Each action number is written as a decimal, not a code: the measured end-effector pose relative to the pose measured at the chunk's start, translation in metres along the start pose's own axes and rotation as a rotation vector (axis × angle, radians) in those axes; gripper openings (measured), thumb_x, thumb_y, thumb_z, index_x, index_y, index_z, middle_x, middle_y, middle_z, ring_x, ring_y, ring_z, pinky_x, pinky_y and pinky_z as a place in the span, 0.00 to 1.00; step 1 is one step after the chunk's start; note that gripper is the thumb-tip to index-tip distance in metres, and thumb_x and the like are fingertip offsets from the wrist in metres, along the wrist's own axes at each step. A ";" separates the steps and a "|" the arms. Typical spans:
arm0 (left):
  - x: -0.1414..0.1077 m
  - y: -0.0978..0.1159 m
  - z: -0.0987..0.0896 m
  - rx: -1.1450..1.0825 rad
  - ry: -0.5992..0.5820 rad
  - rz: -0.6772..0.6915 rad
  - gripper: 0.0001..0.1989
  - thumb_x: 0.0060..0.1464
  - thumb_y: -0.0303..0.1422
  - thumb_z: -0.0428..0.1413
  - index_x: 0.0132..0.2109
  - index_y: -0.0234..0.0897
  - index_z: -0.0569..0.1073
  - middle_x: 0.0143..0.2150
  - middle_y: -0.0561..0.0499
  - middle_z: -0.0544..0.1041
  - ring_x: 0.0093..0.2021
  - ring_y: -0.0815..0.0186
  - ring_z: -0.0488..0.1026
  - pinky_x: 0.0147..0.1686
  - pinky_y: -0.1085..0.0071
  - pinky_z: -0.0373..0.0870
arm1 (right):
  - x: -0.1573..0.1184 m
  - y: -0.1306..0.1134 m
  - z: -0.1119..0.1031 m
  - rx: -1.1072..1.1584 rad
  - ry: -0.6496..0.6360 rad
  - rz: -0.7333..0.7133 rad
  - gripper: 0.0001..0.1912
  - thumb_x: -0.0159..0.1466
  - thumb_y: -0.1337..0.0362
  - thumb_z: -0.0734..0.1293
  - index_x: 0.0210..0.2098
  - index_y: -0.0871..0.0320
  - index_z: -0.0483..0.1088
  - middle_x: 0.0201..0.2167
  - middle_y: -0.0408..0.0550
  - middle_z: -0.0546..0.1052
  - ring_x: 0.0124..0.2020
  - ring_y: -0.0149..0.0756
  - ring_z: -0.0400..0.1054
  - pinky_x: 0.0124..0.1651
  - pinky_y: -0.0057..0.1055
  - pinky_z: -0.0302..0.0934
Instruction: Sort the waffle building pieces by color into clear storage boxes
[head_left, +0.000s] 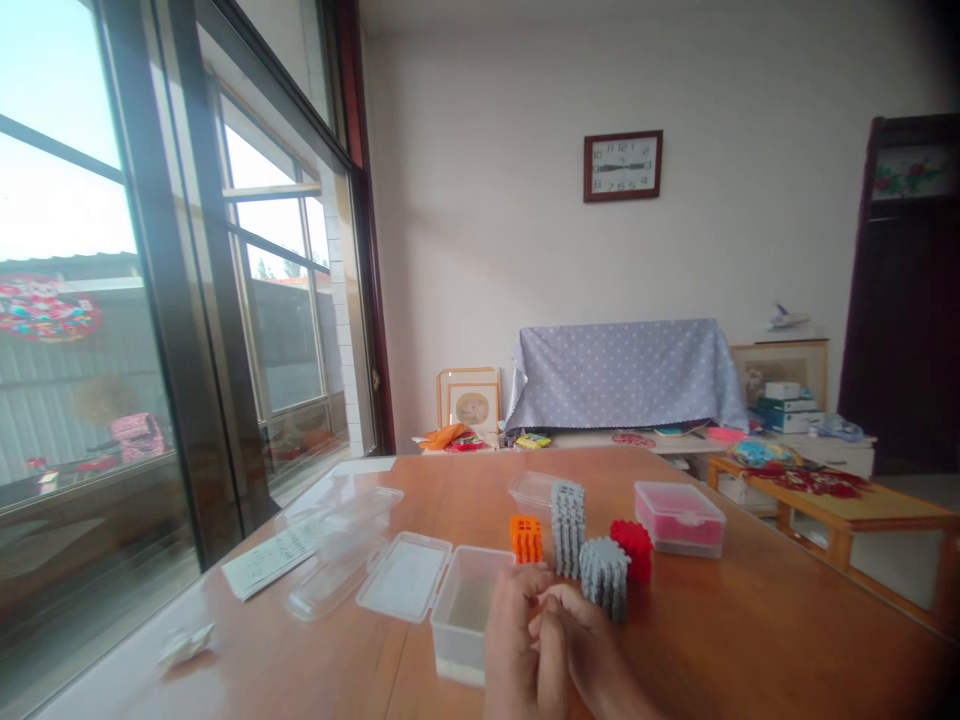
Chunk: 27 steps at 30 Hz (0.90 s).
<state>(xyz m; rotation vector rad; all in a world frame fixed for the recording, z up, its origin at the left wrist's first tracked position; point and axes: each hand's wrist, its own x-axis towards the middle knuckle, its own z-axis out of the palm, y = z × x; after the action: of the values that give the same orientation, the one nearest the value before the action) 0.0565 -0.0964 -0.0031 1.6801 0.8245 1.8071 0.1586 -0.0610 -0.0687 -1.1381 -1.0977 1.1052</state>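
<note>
My left hand and my right hand meet low in the middle of the view, fingers closed together. Anything between the fingertips is hidden or too small to make out. Just beside my left hand stands an open clear plastic box, its lid folded back to the left. Beyond my hands are stacks of toothed plastic pieces: an orange stack, a tall grey stack, a shorter grey stack and a red stack.
A closed box with pink contents sits at the right of the wooden table. Clear plastic containers, a printed sheet and crumpled paper lie on the left. Behind the stacks rests another clear container.
</note>
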 end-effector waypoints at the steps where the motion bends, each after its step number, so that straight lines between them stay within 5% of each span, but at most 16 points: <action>1: -0.006 -0.002 -0.001 0.002 -0.039 -0.001 0.14 0.65 0.41 0.50 0.36 0.40 0.74 0.35 0.46 0.75 0.36 0.60 0.71 0.39 0.65 0.69 | -0.002 -0.002 0.001 0.005 -0.022 0.022 0.26 0.58 0.38 0.68 0.32 0.56 0.71 0.25 0.45 0.74 0.27 0.39 0.69 0.28 0.32 0.61; 7: -0.035 -0.018 -0.032 0.141 -0.125 -0.175 0.13 0.59 0.38 0.52 0.28 0.41 0.73 0.26 0.49 0.73 0.28 0.62 0.68 0.32 0.68 0.64 | -0.021 -0.022 0.016 0.156 -0.250 0.144 0.25 0.62 0.38 0.67 0.38 0.55 0.71 0.27 0.41 0.74 0.26 0.32 0.69 0.28 0.26 0.60; 13: -0.041 -0.010 -0.056 0.108 -0.033 -0.303 0.13 0.56 0.42 0.54 0.27 0.41 0.73 0.27 0.49 0.76 0.30 0.62 0.70 0.35 0.69 0.67 | -0.015 -0.023 0.035 0.018 -0.225 0.218 0.27 0.61 0.40 0.69 0.50 0.51 0.70 0.36 0.44 0.78 0.25 0.28 0.70 0.24 0.22 0.58; 20: -0.037 -0.016 -0.074 -0.122 0.034 -0.421 0.16 0.54 0.47 0.57 0.31 0.38 0.73 0.29 0.48 0.75 0.31 0.62 0.71 0.35 0.68 0.71 | -0.007 -0.018 0.076 0.079 -0.343 0.180 0.25 0.61 0.41 0.69 0.47 0.53 0.73 0.34 0.42 0.78 0.29 0.31 0.70 0.27 0.23 0.59; 27: -0.042 -0.040 -0.083 -0.172 0.127 -0.416 0.10 0.56 0.38 0.56 0.34 0.36 0.73 0.29 0.50 0.75 0.32 0.64 0.70 0.36 0.70 0.68 | -0.010 -0.031 0.102 0.052 -0.322 0.142 0.27 0.58 0.39 0.69 0.41 0.55 0.77 0.30 0.43 0.80 0.32 0.37 0.73 0.35 0.29 0.65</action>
<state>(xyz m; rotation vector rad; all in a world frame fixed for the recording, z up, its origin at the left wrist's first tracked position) -0.0233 -0.1065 -0.0641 1.1907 0.9600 1.6501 0.0588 -0.0623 -0.0290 -1.0314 -1.2405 1.4572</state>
